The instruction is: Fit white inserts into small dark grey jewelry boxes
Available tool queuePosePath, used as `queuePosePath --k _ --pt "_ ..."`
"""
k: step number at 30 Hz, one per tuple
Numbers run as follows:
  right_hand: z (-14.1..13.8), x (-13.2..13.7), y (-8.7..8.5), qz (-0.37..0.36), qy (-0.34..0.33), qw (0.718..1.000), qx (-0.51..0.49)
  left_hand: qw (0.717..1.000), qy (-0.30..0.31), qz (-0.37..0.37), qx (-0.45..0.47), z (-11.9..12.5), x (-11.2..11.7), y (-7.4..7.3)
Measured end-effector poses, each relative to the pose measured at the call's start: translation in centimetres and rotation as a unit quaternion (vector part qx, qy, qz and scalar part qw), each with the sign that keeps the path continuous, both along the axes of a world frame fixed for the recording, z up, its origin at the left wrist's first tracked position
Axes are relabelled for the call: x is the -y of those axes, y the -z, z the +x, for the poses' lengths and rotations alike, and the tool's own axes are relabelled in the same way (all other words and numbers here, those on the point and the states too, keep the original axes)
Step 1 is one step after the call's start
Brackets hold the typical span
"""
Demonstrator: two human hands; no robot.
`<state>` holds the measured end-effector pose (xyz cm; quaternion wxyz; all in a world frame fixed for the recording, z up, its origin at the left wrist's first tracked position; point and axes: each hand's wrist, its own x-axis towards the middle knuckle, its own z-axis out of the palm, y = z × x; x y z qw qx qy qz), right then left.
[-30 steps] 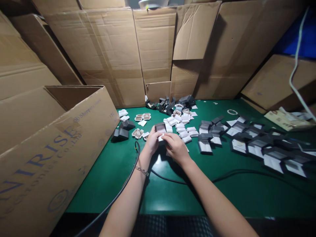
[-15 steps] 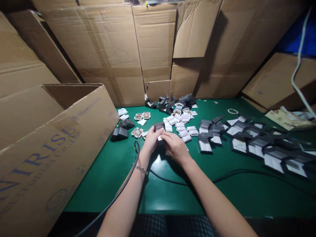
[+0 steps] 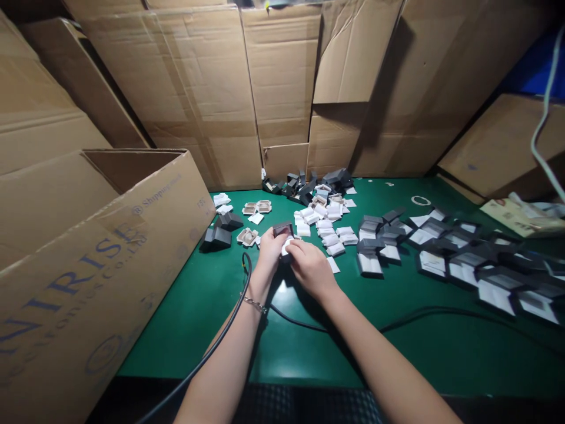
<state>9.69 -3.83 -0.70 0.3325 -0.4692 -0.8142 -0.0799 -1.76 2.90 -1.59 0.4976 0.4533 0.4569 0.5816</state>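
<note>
My left hand (image 3: 270, 254) and my right hand (image 3: 309, 268) meet over the green table (image 3: 212, 318), both closed round a small dark hinged box (image 3: 283, 229) with its lid raised. My right fingers press a white insert (image 3: 287, 243) into the box. A bracelet sits on my left wrist. Just beyond the hands lie white inserts (image 3: 329, 232) in a loose heap, and beige trays (image 3: 247, 237) lie to the left.
A large open cardboard box (image 3: 88, 259) stands at the left. Flattened cartons wall the back. Rows of open dark boxes (image 3: 463, 259) with white inserts fill the right. More dark boxes (image 3: 304, 182) pile at the back. A black cable (image 3: 229, 330) crosses the table near my arms.
The hands and the small box have stayed nearly in place; my right fingers have pushed the white insert lower into the box. The view has shifted slightly.
</note>
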Motion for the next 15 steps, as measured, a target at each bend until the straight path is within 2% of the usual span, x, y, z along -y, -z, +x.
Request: queuePosePath --k 3,6,15 --pt "-0.5 0.4 0.0 -0.004 0.054 0.999 0.002 1.0 -0.03 -0.002 -0.002 0.2 0.3 -0.3" --pt "-0.7 0.4 0.1 0.0 0.079 0.997 0.01 0.999 -0.041 -0.005 0.012 0.5 0.6 -0.4" --pt "0.4 -0.2 0.5 -0.053 0.081 0.995 0.006 0.994 0.044 -0.017 0.094 0.8 0.7 -0.4"
